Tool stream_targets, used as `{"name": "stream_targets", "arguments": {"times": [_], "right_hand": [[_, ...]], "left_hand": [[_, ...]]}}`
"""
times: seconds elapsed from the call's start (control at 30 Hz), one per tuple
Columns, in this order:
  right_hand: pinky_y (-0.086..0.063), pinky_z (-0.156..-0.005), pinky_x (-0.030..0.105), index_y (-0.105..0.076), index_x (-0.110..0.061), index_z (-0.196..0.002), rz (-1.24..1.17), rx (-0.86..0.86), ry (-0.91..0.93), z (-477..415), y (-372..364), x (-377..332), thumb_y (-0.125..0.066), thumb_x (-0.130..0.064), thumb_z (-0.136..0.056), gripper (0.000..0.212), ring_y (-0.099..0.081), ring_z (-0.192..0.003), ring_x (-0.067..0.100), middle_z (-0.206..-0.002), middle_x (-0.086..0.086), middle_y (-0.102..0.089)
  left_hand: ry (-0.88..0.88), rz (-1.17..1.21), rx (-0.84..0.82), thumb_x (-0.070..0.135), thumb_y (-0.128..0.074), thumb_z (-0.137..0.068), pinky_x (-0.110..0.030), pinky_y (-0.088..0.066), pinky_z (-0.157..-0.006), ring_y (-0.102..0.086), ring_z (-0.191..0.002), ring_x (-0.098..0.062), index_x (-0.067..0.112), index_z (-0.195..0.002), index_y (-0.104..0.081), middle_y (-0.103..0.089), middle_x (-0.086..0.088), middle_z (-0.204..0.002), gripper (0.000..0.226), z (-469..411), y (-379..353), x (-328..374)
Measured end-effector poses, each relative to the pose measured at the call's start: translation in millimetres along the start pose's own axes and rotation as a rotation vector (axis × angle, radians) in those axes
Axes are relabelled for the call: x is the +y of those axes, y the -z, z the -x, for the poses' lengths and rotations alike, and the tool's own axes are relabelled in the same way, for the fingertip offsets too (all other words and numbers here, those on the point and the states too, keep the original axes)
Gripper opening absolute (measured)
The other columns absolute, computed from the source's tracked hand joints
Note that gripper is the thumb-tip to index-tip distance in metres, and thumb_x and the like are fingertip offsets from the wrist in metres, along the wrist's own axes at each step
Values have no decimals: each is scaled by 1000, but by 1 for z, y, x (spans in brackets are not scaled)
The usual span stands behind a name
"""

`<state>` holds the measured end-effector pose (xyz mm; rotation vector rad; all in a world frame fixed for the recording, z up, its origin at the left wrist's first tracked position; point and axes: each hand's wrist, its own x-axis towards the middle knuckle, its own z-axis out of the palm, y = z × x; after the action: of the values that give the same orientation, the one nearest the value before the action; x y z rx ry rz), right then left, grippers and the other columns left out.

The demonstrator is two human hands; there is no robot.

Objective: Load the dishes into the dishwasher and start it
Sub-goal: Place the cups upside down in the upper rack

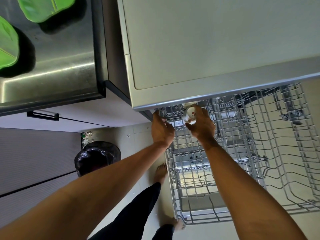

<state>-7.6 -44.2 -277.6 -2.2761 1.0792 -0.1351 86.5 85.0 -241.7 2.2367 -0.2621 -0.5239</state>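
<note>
While R hand (202,129) grips cup (190,116), rack (173,187) out.

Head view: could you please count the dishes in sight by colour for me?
Green leaf-shaped plates, on the steel counter: 2
White cups: 2, one held in the right hand, one partly hidden behind it in the dishwasher rack, whose rim the left hand grips
Total: 4

Under the right hand (202,129), the rack (259,135) is grey metal wire. That hand's cup (190,116) is shiny white, maybe china. Left of the left hand (161,130), a shiny black plastic bag (97,153).
</note>
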Motion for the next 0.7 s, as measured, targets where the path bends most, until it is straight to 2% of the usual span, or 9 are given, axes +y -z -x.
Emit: {"name": "stream_targets", "arguments": {"times": [0.1,0.17,0.23,0.33,0.4,0.5,0.57,0.63,0.7], "right_hand": [[-61,-74,40,-37,-27,-147,-149,-15,-67,4,-4,5,-89,-37,-68,95,-63,-110,19,-128,0,-61],[-57,-84,44,-30,-31,-150,-261,-21,-198,3,-5,6,-92,-37,-63,108,-60,-119,19,-128,-2,-64],[-54,-92,50,-24,-34,-152,-333,-30,-284,1,-7,7,-94,-38,-59,117,-56,-126,21,-134,0,-61],[-53,-95,50,-22,-33,-153,-360,-49,-316,-1,-6,9,-95,-39,-57,120,-54,-129,22,-142,3,-55],[-53,-94,44,-25,-29,-154,-366,-47,-313,-1,-3,10,-95,-40,-57,120,-56,-125,20,-144,3,-53],[-54,-89,40,-30,-28,-152,-351,-22,-300,1,3,9,-92,-49,-57,115,-59,-121,19,-145,2,-53],[-56,-85,39,-37,-28,-148,-322,16,-298,7,8,7,-89,-53,-60,105,-61,-117,19,-142,2,-55],[-57,-82,38,-47,-25,-142,-327,25,-325,14,12,5,-88,-52,-64,92,-62,-111,18,-133,2,-61],[-57,-81,38,-56,-25,-131,-332,10,-381,27,21,2,-88,-47,-66,76,-64,-104,19,-119,0,-67]], "left_hand": [[-24,2,6,-3,-55,-84,-19,-54,-74,-64,-89,-16,12,-133,-40,-63,2,-101,53,0,0,-1],[-44,-3,18,-2,-55,-84,-27,-57,-78,-64,-90,-17,12,-131,-41,-65,-1,-104,51,-1,0,-1],[-47,-7,17,-4,-55,-85,-23,-56,-80,-63,-92,-16,11,-135,-39,-64,-2,-107,55,0,0,0],[-14,-18,-3,-5,-55,-85,-20,-55,-79,-62,-92,-14,12,-138,-36,-63,-1,-107,59,-1,0,0],[-10,-26,-14,-3,-57,-85,-21,-56,-79,-63,-93,-15,14,-138,-35,-64,-2,-108,59,-2,-1,-3],[1,-46,-29,-2,-57,-85,-10,-50,-73,-64,-94,-16,14,-137,-36,-64,-3,-111,58,-3,-2,-4],[14,-42,-47,-1,-57,-86,-15,-53,-76,-65,-95,-18,13,-135,-37,-65,-3,-112,55,-2,1,-3],[30,-60,-62,1,-59,-87,-19,-55,-76,-65,-93,-16,12,-137,-37,-64,-2,-110,56,-3,4,-1],[23,-78,-90,9,-64,-85,-16,-53,-71,-63,-86,-11,13,-138,-38,-63,3,-107,60,0,11,0]]}}
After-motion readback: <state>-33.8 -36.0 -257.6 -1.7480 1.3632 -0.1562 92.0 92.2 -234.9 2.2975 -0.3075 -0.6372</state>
